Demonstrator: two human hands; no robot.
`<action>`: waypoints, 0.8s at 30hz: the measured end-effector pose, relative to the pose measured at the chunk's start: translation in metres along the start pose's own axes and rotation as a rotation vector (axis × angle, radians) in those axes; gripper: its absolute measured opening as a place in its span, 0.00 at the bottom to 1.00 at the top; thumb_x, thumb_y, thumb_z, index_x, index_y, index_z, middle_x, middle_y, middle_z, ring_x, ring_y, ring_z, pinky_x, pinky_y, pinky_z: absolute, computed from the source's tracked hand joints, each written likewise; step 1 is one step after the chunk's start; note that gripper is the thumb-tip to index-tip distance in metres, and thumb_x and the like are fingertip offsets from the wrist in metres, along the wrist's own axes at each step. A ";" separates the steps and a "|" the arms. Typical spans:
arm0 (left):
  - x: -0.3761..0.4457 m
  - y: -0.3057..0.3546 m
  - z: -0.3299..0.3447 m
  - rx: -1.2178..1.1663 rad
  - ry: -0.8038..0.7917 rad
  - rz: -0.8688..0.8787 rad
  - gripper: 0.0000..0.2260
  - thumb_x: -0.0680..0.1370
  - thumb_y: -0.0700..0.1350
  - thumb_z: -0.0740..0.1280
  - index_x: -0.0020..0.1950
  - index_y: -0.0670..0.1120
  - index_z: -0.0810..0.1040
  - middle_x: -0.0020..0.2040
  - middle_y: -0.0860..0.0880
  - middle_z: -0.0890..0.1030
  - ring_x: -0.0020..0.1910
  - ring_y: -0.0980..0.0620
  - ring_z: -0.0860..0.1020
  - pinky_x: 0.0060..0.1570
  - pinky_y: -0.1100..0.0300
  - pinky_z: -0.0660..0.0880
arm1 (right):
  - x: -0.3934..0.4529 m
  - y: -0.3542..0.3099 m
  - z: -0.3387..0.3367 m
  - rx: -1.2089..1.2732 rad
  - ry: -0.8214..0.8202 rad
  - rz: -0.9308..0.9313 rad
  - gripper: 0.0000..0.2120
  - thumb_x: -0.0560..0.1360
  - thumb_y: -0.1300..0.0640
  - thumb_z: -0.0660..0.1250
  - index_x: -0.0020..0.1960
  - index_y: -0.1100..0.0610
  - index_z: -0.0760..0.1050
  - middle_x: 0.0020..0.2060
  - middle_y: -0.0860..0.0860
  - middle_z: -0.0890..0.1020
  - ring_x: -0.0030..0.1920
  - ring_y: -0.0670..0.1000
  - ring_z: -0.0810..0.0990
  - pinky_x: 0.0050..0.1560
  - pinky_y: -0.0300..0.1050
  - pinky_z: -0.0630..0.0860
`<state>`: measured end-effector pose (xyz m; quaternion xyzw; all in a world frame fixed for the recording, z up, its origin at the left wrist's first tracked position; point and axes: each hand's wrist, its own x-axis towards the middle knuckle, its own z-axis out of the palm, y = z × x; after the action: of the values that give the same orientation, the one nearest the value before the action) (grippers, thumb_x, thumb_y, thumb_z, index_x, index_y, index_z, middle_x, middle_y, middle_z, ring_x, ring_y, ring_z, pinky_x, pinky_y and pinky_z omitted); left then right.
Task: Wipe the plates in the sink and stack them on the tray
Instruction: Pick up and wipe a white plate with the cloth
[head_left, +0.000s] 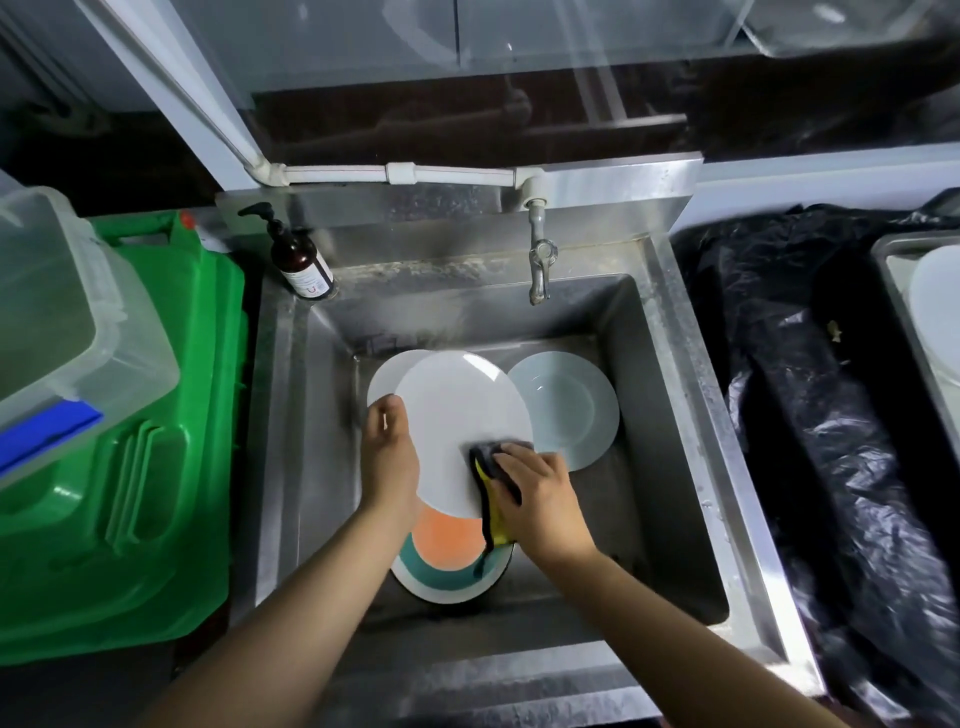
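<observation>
1. We see a steel sink (675, 415) holding 4 plates.
2. The left hand (388, 457) grips the left rim of a white plate (457, 415), thumb over its edge, holding it tilted above the others.
3. The right hand (540, 493) presses a dark and yellow cloth (493, 499) to that plate's lower right edge, fingers (511, 465) curled over the cloth.
4. A second white plate (384, 376) peeks out behind it; a pale blue plate (571, 410) lies to its right, and an orange and teal plate (447, 561) lies below.
5. A tray (888, 270) at the far right holds a white dish (935, 306).
6. A soap bottle (298, 257) stands at the sink's back left corner, a tap (540, 260) hangs over the basin, and a green bin (156, 441) sits left.
</observation>
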<state>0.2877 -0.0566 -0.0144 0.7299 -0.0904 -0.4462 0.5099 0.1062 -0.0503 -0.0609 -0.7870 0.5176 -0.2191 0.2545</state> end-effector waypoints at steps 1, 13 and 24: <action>0.000 -0.003 -0.002 0.009 -0.011 -0.002 0.16 0.70 0.70 0.59 0.50 0.65 0.76 0.58 0.51 0.81 0.58 0.46 0.80 0.62 0.41 0.77 | 0.004 0.003 -0.001 -0.003 -0.003 0.009 0.12 0.76 0.56 0.72 0.59 0.55 0.82 0.60 0.48 0.82 0.49 0.58 0.75 0.53 0.47 0.75; 0.005 -0.014 -0.017 -0.038 -0.055 -0.125 0.17 0.85 0.55 0.56 0.63 0.44 0.74 0.52 0.47 0.82 0.45 0.47 0.81 0.35 0.58 0.78 | 0.066 0.032 -0.057 1.056 -0.188 0.938 0.15 0.79 0.47 0.67 0.53 0.59 0.83 0.46 0.56 0.86 0.50 0.58 0.84 0.51 0.45 0.80; 0.032 -0.002 0.001 0.480 -0.068 -0.093 0.22 0.80 0.61 0.59 0.68 0.50 0.75 0.66 0.46 0.79 0.55 0.46 0.79 0.61 0.46 0.78 | 0.048 0.028 -0.081 0.837 -0.314 0.667 0.12 0.75 0.64 0.70 0.58 0.57 0.79 0.50 0.56 0.86 0.52 0.59 0.84 0.57 0.55 0.80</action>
<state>0.3047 -0.0746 -0.0342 0.8180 -0.1774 -0.4594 0.2973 0.0549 -0.1182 -0.0118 -0.4357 0.5633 -0.1937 0.6748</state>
